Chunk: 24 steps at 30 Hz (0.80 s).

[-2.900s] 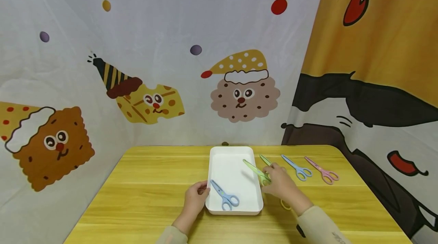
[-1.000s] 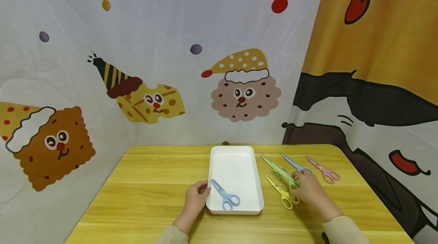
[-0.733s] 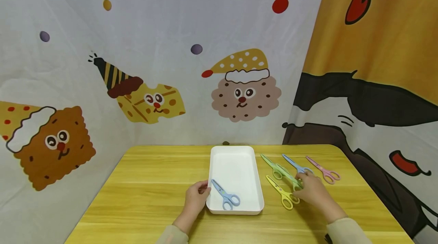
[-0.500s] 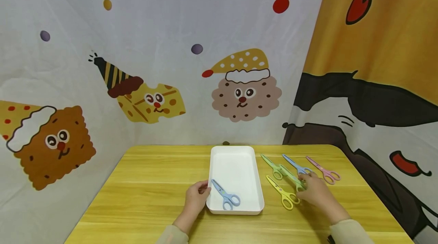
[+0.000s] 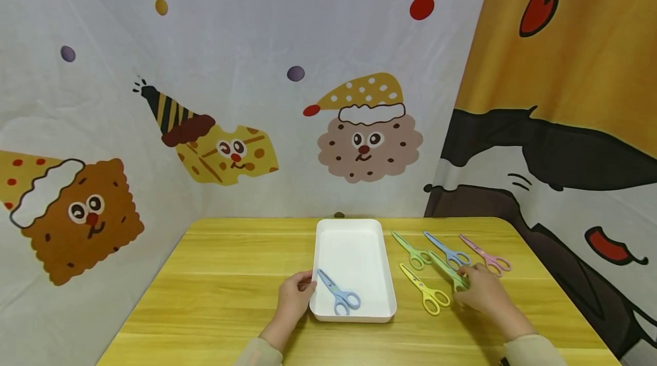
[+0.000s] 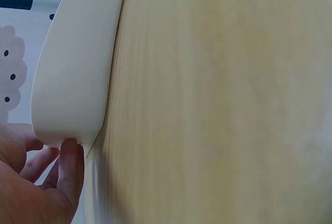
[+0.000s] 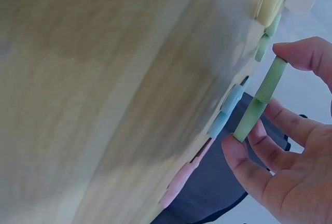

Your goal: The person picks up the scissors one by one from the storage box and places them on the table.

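At the left wall of a white tray (image 5: 354, 317) is my left hand (image 5: 293, 299). In the left wrist view its fingertips and thumb grip the tray's side (image 6: 78, 68). Blue scissors (image 5: 335, 289) lie inside the tray near its front left. My right hand (image 5: 481, 291) pinches green scissors (image 7: 265, 90) by the handle loops, between thumb and fingers. Their blades point to the far left, close over the table, between yellow scissors (image 5: 422, 286) and a second pair of blue scissors (image 5: 442, 247). Another pair of green scissors (image 5: 408, 246) lies just beyond the blade tip.
Pink scissors (image 5: 479, 251) lie at the far right of the row, beyond my right hand. Everything rests on a wooden table (image 5: 220, 275). A printed cloth (image 5: 246, 69) with cartoon figures hangs behind its far edge.
My right hand has carried the green scissors rightward from over the tray's right edge, past the yellow scissors, drifting a little further right lately. My left hand stays at the tray.
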### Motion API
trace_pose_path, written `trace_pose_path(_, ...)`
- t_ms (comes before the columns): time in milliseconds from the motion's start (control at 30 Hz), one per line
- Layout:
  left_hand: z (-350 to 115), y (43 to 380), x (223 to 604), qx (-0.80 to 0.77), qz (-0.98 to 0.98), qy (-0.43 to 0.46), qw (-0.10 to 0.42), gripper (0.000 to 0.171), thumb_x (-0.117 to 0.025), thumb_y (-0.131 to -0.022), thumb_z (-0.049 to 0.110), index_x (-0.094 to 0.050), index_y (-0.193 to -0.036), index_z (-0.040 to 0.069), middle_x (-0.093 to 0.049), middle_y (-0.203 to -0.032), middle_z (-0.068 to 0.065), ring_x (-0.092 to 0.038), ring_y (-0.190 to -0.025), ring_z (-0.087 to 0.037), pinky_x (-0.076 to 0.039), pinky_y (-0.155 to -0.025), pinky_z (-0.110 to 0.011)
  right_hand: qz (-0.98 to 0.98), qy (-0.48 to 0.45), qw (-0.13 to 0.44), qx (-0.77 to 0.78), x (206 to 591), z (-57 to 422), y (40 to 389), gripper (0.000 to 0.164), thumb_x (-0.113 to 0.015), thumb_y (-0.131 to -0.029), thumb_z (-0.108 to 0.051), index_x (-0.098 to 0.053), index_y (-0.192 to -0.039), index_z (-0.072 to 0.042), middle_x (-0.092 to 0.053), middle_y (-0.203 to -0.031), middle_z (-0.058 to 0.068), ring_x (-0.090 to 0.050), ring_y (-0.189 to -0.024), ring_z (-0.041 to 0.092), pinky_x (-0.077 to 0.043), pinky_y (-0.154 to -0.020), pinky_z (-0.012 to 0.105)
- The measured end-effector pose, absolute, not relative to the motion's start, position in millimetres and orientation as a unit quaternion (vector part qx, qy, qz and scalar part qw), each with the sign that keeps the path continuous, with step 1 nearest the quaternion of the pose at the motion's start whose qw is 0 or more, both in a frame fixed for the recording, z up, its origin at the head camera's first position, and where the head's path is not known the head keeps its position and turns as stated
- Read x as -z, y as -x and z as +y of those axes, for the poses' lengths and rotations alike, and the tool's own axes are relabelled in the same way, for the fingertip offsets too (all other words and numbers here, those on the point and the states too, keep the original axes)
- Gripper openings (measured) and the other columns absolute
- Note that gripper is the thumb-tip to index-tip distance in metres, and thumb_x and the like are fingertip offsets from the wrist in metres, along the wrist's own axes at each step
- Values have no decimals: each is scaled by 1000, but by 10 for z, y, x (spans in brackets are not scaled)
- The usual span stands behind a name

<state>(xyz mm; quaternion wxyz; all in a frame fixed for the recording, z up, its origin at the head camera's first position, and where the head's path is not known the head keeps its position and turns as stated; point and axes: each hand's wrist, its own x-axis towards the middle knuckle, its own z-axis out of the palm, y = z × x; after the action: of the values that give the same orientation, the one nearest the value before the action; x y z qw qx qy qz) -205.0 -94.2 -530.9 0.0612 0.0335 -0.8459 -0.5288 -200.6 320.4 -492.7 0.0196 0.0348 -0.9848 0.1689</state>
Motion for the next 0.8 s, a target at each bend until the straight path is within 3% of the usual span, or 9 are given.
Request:
trace_pose_path(300,-941,2048,5318,531,-844,-31,65,24,-67,-85,4,-68,-109,-2,-69,-100,-14,-63,-88,-21,-56,-74,-28,-987,-26,11,-158,4964,3298,1988,52,-77,-61,-26,-64,-105,0,-56,-97,19,-53,-82,34,-46,-71,52)
trace_pose_path(600,-932,2042,5299,530,-845,-35,63,24,-67,-85,4,-68,-109,-1,-69,-101,-14,-63,-89,-21,-56,-74,-28,-987,-10,-8,-159,4994,3383,1960,48,-77,-60,-26,-63,-100,-4,-52,-90,13,-49,-75,29,-40,-60,39)
trace_pose_path(800,-934,2040,5296,533,-843,-34,62,25,-66,-85,3,-67,-110,-2,-68,-102,-15,-63,-89,-21,-56,-74,-28,-988,-7,-16,-153,5015,3426,1954,47,-76,-60,-27,-63,-100,-5,-51,-89,12,-49,-75,32,-38,-60,38)
